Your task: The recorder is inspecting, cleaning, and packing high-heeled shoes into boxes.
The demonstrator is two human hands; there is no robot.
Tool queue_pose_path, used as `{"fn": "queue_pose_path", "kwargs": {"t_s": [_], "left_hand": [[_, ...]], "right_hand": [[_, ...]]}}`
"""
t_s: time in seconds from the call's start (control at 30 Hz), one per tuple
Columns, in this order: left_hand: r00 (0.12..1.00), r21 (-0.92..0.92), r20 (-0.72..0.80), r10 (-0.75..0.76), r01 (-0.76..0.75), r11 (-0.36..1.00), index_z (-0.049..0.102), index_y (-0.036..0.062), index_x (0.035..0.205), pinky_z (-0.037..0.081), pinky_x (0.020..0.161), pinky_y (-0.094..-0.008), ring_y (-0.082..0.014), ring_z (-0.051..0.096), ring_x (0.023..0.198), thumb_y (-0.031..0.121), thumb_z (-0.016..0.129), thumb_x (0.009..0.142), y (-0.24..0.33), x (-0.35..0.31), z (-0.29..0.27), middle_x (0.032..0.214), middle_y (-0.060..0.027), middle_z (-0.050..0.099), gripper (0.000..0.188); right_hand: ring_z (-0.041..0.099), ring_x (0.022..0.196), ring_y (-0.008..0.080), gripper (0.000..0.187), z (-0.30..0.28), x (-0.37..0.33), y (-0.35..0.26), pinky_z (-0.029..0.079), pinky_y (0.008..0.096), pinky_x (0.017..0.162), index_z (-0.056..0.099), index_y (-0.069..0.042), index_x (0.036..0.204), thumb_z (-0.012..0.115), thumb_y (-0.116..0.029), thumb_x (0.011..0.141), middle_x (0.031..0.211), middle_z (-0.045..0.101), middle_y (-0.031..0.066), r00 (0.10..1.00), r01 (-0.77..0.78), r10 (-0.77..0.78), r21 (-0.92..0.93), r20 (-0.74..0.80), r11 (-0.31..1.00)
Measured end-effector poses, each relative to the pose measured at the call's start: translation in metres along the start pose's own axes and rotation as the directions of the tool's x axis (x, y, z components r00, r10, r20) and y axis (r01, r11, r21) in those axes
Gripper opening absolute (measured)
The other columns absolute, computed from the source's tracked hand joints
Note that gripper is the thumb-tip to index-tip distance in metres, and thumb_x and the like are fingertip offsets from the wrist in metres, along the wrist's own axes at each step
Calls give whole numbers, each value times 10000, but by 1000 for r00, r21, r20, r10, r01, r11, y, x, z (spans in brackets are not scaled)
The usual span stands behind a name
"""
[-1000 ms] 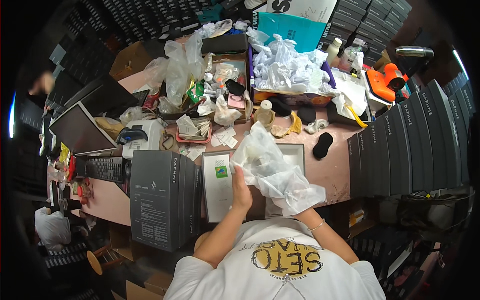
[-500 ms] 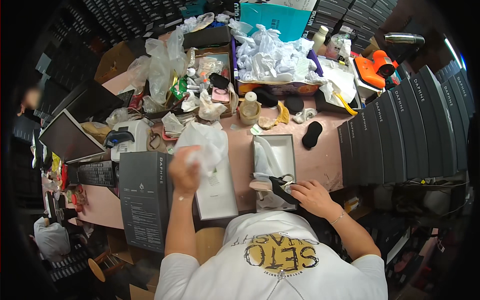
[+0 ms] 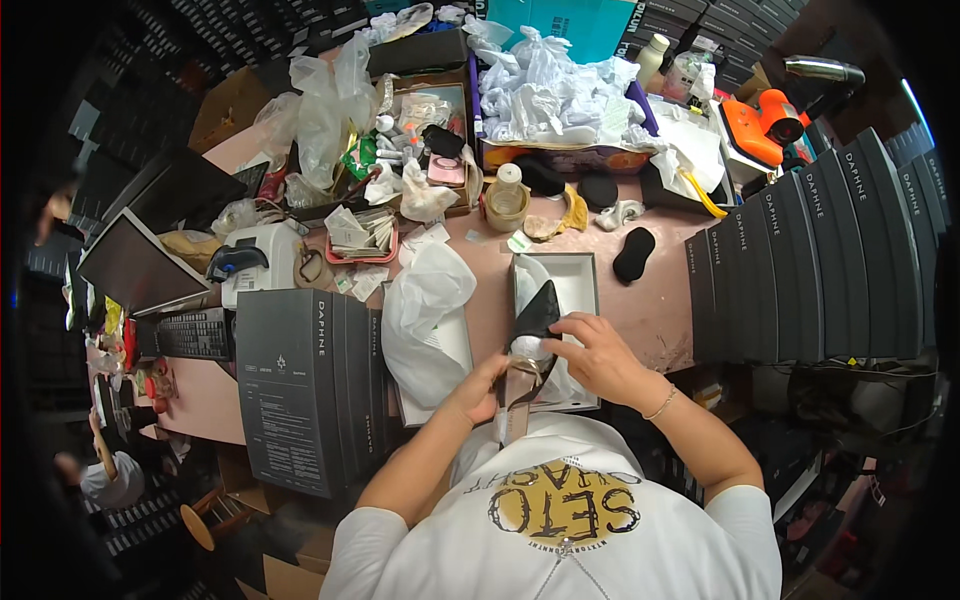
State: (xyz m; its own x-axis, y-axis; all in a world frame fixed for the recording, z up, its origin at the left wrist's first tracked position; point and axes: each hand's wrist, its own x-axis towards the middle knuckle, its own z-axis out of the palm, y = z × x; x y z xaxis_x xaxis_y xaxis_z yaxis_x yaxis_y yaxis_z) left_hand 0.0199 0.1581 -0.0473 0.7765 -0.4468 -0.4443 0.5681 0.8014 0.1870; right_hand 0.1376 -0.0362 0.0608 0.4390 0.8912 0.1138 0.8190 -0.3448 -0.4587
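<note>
A black pointed shoe point(image 3: 541, 309) is held above an open shoebox point(image 3: 583, 277), its toe pointing away from me. My left hand point(image 3: 481, 393) is closed around the heel end, by the beige insole. At the shoe's opening sits a wad of white paper point(image 3: 529, 348). My right hand point(image 3: 602, 362) grips the shoe's right side, its fingers on the black upper and its thumb near the wad. Left of the shoebox, a crumpled sheet of white tissue paper point(image 3: 424, 308) lies over a white box lid point(image 3: 457, 343).
Stacked grey shoeboxes point(image 3: 800, 270) line the right side; more boxes point(image 3: 290, 385) stand at the left. A carton of crumpled white paper point(image 3: 560, 158) is at the back. A black oval pad point(image 3: 634, 254) and a glass jar point(image 3: 507, 203) rest on the pink table point(image 3: 655, 315).
My left hand has let go of the tissue paper on the lid and come right to the shoe. The shoe has been raised and turned, toe away from me.
</note>
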Motion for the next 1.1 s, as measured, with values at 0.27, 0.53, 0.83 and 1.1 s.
{"fn": "queue_pose_path", "kwargs": {"t_s": [0.27,0.53,0.83,1.1], "left_hand": [[939,331,-143,312,-252,909,257,110,1425,545,858,-437,-236,583,1052,2,596,758,-20,-21,28,1202,-131,525,756],[876,221,-301,378,-321,921,318,129,1390,564,744,-383,-208,624,915,28,601,796,-5,2,32,1072,-113,596,666],[799,257,-159,580,-534,805,119,153,1439,493,795,-284,-145,535,904,35,564,765,-31,4,31,1166,-102,468,816],[751,-57,-415,513,-585,809,193,232,1449,401,952,-372,-183,509,1086,251,538,899,-51,-2,27,1210,-37,473,649]], "right_hand": [[542,762,228,261,79,16,1,426,368,674,606,-95,955,676,-169,716,758,515,55,983,-125,118,-41,-139,991],[614,600,202,85,25,-1,40,472,275,561,619,10,884,631,-46,821,750,650,136,655,-483,721,610,-225,629],[406,1192,403,509,86,43,10,185,547,1068,456,27,1209,352,-413,975,1214,465,253,982,-152,111,297,150,943],[497,1004,389,577,152,64,15,388,398,922,502,81,1075,273,-445,1016,1046,539,262,931,-363,288,641,223,676]]}}
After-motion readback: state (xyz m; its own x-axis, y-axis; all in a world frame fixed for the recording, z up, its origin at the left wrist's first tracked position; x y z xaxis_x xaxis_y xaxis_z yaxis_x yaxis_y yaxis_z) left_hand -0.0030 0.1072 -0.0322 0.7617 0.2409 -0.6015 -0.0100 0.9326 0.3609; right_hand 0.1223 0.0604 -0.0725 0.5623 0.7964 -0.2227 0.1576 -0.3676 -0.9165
